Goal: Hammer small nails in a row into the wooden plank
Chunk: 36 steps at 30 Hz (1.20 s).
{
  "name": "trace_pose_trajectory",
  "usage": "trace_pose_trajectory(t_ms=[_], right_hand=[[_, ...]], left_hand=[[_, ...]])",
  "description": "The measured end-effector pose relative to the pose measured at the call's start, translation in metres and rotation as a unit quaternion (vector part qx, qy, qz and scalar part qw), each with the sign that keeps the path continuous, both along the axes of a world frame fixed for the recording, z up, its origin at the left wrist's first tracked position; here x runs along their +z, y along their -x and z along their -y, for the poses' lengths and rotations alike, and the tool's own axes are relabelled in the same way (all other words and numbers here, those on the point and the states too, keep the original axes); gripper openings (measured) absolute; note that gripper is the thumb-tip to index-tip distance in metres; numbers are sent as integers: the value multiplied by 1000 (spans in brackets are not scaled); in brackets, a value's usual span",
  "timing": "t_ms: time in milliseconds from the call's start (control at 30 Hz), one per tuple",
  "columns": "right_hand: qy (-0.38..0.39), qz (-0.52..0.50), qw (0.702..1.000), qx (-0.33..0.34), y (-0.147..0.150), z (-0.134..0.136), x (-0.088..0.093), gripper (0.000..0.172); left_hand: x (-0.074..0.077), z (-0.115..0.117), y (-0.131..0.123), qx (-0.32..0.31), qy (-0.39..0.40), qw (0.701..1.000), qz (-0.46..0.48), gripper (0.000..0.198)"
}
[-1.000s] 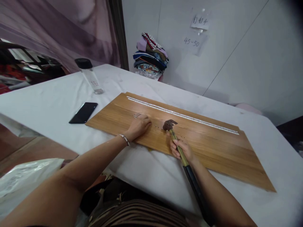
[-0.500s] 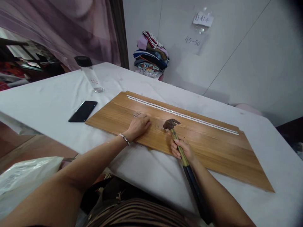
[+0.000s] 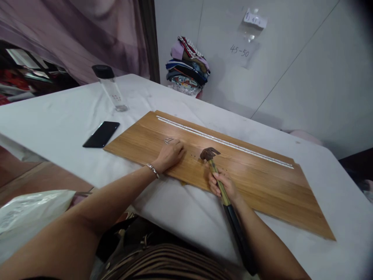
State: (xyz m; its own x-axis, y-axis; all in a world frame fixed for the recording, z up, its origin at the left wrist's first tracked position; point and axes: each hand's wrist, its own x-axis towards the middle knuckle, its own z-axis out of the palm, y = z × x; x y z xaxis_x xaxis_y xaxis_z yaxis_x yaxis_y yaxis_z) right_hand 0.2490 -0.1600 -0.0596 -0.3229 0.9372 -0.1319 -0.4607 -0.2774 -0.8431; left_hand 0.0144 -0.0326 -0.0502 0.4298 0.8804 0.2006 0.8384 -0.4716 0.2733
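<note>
My right hand (image 3: 223, 184) is wrapped round the light upper handle of a claw hammer (image 3: 233, 217). The hammer's rusty head is over the wooden board (image 3: 268, 190), and its black grip runs back along my forearm. My left hand (image 3: 171, 154) lies on the board to the left of the hammer head, fingers loosely bent and partly hidden. Several nails (image 3: 168, 140) lie just beyond its knuckles. Small dark specks (image 3: 193, 155) dot the wood between that hand and the hammer head; I cannot tell whether they are holes or nail heads.
Two white measuring strips (image 3: 224, 142) run along the board's far side. To the left on the white-covered table (image 3: 58, 112) are a black phone (image 3: 101, 134) and a clear bottle (image 3: 112, 91) with a dark lid. Folded clothes (image 3: 188, 66) are stacked by the wall.
The view has shifted slightly. Both hands keep nearly the same place on the board, and the hammer stays in my right hand.
</note>
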Motion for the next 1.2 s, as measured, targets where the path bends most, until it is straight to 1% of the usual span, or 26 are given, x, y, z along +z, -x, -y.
trace_pose_trajectory(t_ms=[133,300,433,633,733,800,1000,1200], right_hand=[[7,1,1000,11,0,-1,0,47],[8,-6,1000,0,-2,0,-3,50],[21,-9,1000,4,-2,1,-3,50],[19,-33,999,6,-3,5,-5,48],[2,-51,999,-2,-3,8,-7,45],[4,-57,998,1,-3,9,-8,43],[30,-65,997,5,-2,10,-7,40],[45,-68,997,-3,-5,13,-8,41]], left_hand=[[-2,0,-1,0,-9,1000,-8,27],[-3,-1,0,-6,-8,1000,-3,25],[-3,0,1,-12,-10,1000,13,24],[-2,2,2,-37,-4,999,22,24],[-4,1,4,-54,-9,998,29,26],[-7,0,5,-65,-15,997,36,26],[-9,1,7,-90,-25,993,66,25],[-7,4,10,-111,-68,983,132,26]])
